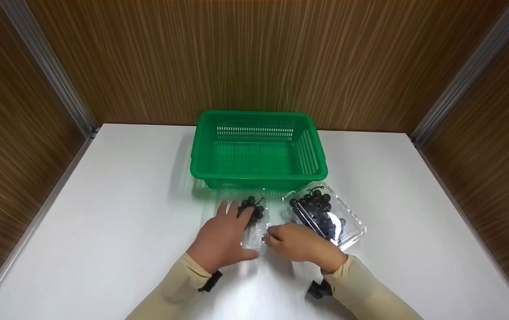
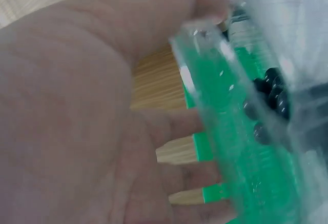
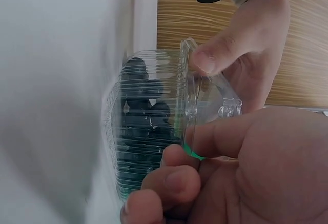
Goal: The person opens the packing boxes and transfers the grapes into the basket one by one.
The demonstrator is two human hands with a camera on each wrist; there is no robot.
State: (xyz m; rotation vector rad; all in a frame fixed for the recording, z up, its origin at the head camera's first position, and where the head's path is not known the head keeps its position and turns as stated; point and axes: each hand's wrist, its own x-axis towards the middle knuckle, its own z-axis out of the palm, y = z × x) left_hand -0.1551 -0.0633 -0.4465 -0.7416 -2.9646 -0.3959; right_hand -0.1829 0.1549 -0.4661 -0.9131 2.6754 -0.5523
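Observation:
A clear plastic clamshell box [image 1: 251, 241] with dark grapes [image 1: 258, 212] inside lies before me, just in front of the green basket. Over its left part spreads my left hand [image 1: 221, 240], fingers extended; in the right wrist view its thumb rests on the box's rim. In the left wrist view, the straight fingers lie along a tilted clear plastic wall [image 2: 205, 96]. My right hand [image 1: 296, 242] pinches the box's right edge, with its fingers curled. Through the ribbed side of the box [image 3: 154, 93], grapes show in the right wrist view. The right thumb is hidden there.
A green plastic basket [image 1: 259, 176] with slotted walls stands at the back middle of the white table [image 1: 117, 213]. Right of my hands lies a second clear box [image 1: 353, 226] holding dark grapes [image 1: 316, 202]. Wood-grain panels [image 1: 254, 58] enclose the back and sides.

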